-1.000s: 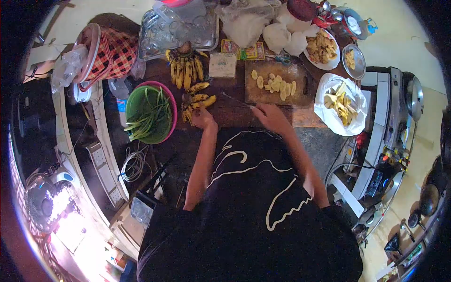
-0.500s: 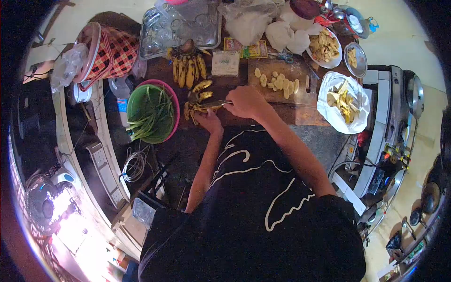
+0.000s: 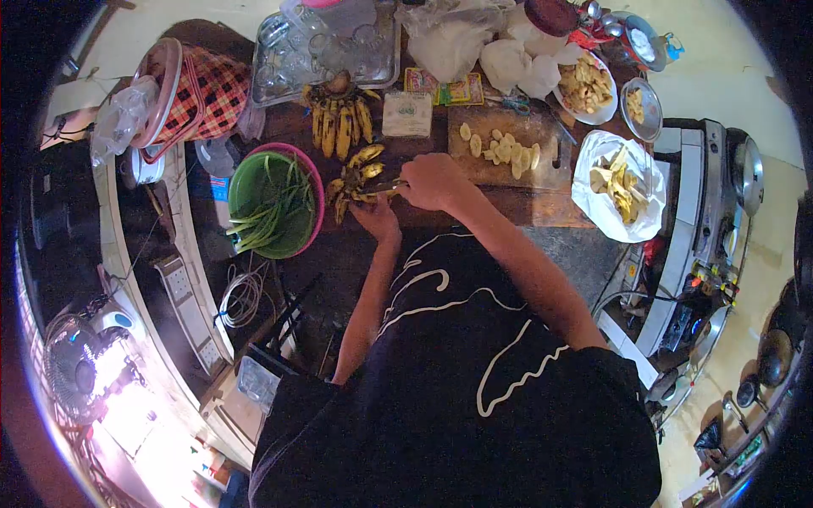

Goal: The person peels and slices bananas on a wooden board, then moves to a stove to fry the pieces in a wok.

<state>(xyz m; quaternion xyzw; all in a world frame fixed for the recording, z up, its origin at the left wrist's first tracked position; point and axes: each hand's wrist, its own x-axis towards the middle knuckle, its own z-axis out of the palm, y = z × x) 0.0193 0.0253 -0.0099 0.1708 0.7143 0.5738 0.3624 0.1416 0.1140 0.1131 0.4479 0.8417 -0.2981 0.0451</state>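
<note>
A small bunch of ripe bananas (image 3: pixel 362 169) lies near the table's front edge. My left hand (image 3: pixel 376 216) is closed on the lower part of this bunch. Just right of it, my right hand (image 3: pixel 430 181) is closed around a knife, whose blade (image 3: pixel 383 187) points left against the bananas. Behind the bunch sits a larger hand of bananas (image 3: pixel 341 125). Sliced banana pieces (image 3: pixel 506 151) are spread on a wooden cutting board (image 3: pixel 474 173) to the right of my right hand.
Left stands a green basin (image 3: pixel 246 182) with long green leaves. A glass-filled tray (image 3: pixel 389 76), a white packet (image 3: pixel 407 114) and plastic bags (image 3: pixel 449 51) are at the back. Right are a peel-filled white bag (image 3: pixel 648 224), a plate of food (image 3: pixel 586 85) and a stove (image 3: pixel 711 195).
My right hand has shifted slightly left with the knife, and the blade now lies further over the bananas. The bunch and my left hand have moved a little.
</note>
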